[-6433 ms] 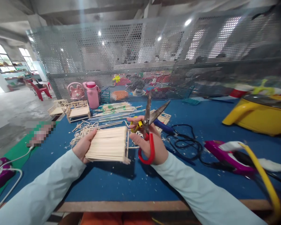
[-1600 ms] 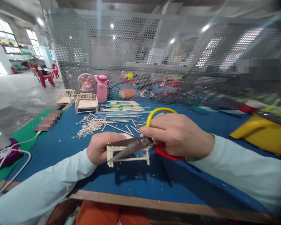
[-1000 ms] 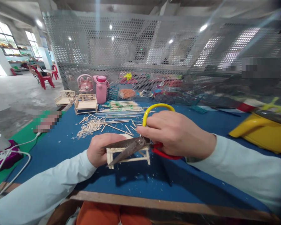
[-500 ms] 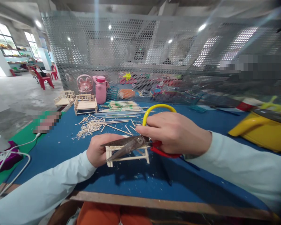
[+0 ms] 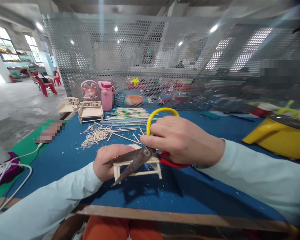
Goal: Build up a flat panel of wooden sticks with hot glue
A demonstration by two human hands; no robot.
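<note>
the open scissors (image 5: 146, 153) block the stick frame's (image 5: 139, 173) near side.

The scissors (image 5: 163, 111) have one yellow and one red handle with dark grey blades. The table (image 5: 202, 195) is blue, the far-left flask (image 5: 107, 96) pink, the pot (image 5: 285, 138) at right yellow.
</note>
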